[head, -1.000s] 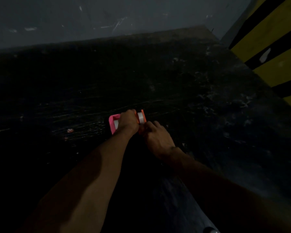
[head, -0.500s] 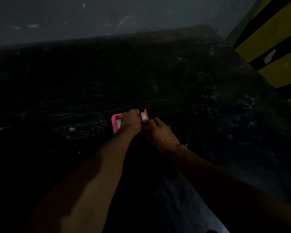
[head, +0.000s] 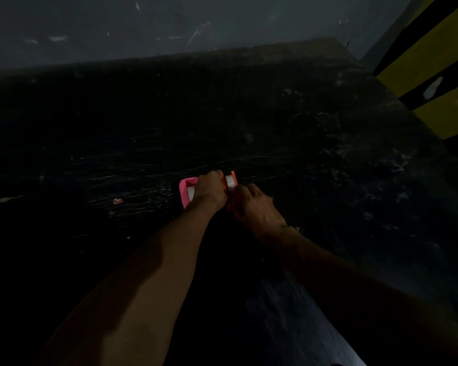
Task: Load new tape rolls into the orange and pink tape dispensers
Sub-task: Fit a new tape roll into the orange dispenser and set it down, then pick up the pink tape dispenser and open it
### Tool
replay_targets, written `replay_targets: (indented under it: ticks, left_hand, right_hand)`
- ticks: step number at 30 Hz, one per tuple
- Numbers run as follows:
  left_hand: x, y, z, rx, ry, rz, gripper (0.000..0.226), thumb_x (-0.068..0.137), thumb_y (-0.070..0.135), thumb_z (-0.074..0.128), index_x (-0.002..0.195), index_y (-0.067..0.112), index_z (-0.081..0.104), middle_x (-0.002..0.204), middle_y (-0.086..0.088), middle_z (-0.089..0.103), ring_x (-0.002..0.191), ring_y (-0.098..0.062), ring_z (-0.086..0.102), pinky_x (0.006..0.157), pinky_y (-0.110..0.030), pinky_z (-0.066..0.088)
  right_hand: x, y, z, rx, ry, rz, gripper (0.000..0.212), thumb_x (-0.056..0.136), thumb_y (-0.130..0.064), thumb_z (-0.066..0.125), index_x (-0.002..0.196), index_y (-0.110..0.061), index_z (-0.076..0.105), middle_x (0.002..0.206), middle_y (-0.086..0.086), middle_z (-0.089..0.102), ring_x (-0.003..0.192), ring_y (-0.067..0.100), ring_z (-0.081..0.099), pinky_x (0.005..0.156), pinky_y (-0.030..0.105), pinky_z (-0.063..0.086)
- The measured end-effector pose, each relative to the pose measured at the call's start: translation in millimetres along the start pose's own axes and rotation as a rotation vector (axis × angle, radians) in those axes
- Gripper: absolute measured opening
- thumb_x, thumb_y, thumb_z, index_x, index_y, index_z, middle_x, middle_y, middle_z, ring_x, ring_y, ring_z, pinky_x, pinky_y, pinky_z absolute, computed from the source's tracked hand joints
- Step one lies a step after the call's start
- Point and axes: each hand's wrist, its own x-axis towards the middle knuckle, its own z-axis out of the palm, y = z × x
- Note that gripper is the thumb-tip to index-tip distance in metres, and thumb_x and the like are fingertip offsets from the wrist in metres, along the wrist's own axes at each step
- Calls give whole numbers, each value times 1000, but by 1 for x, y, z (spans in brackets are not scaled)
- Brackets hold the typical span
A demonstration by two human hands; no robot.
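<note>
- Both dispensers sit side by side on the dark scuffed table [head: 302,143], and I'll place everything off the pink dispenser [head: 183,192].
- The orange dispenser [head: 232,178] is just right of the pink one, close enough that they may be touching; the hand in between hides the join.
- White tape shows inside both: a strip in the pink one's open frame and a white roll [head: 230,183] in the orange one.
- Left hand [head: 209,192] is curled over the pink dispenser's right side, fingers closed down on it; whether it's pinning one body or both, can't tell.
- Right hand [head: 254,207] is bunched up at the near end of the orange dispenser, fingertips pinched together. Looks like it's working the tape end, but the light's too poor to see what it has.
- What could go wrong, imo: a sideways pull could drag the orange one or pop the roll off, since these look light.
- In this gloom a loose tape end could easily stick to itself or a finger.
- A small pink scrap [head: 117,201] lies well left of the pink dispenser, out of the way.
</note>
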Motion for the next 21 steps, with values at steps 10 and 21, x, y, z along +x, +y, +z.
replay_targets:
  ticks: [10, 21]
  left_hand:
    - [-13, 7, -7, -19, 18, -8, 39, 88, 8, 56, 126, 8, 54, 127, -17, 62, 120, -33, 58, 101, -36, 46]
    - [-39, -17, -50, -66, 120, -5, 49, 84, 8, 65, 132, 8, 56, 129, -18, 63, 123, -32, 58, 105, -34, 46]
  right_hand:
    - [2, -7, -16, 172, -123, 150, 77, 80, -16, 70, 144, -12, 26, 142, 17, 42, 128, 36, 46, 99, 40, 41]
    - [-15, -17, -56, 98, -126, 216, 71, 83, -21, 67, 142, -13, 29, 143, 20, 39, 127, 38, 47, 103, 43, 41]
